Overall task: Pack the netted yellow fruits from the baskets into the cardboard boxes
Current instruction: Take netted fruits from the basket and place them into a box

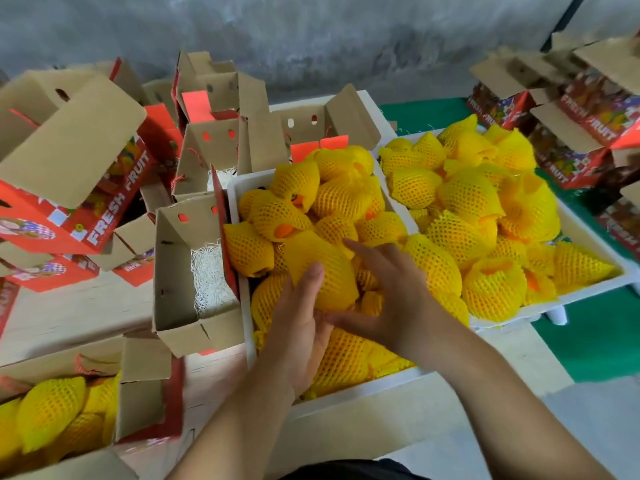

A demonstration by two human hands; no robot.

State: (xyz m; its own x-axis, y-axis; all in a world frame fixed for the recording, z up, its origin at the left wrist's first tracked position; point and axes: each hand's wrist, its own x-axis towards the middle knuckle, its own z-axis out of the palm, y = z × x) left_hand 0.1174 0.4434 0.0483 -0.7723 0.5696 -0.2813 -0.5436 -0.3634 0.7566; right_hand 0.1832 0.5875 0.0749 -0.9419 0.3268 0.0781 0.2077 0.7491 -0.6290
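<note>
Nearest the camera, two bare forearms reach up from the bottom edge, and the left hand (298,336) and right hand (384,299) meet around one yellow fruit in a yellow foam net sleeve (323,271): the left cups it from below with the thumb up its near side, while the right lies against its right flank with fingers fairly straight. That fruit sits on top of the heap in the near white plastic basket (242,183), roughly at the centre of the view. The step in hand looks like lifting it clear, and it would go best with the lower hand taking the weight and the other only steadying, so the soft net is not dragged off or snagged on its neighbours. The likely target is the open brown cardboard box with white shredded paper lining (207,271), touching the basket's left wall at nine o'clock from the fruit; it holds no fruit yet, so a gentle placement into the padding is what counts. At two o'clock a second white basket of netted fruits (588,237) stands just beside the first. At seven o'clock a partly filled cardboard box (145,393) is cut off by the frame edge. Printed red "FRESH FRUIT" cartons (100,216) pile up at ten o'clock, their contents hidden. The fingertips under the fruit cannot be seen.
</note>
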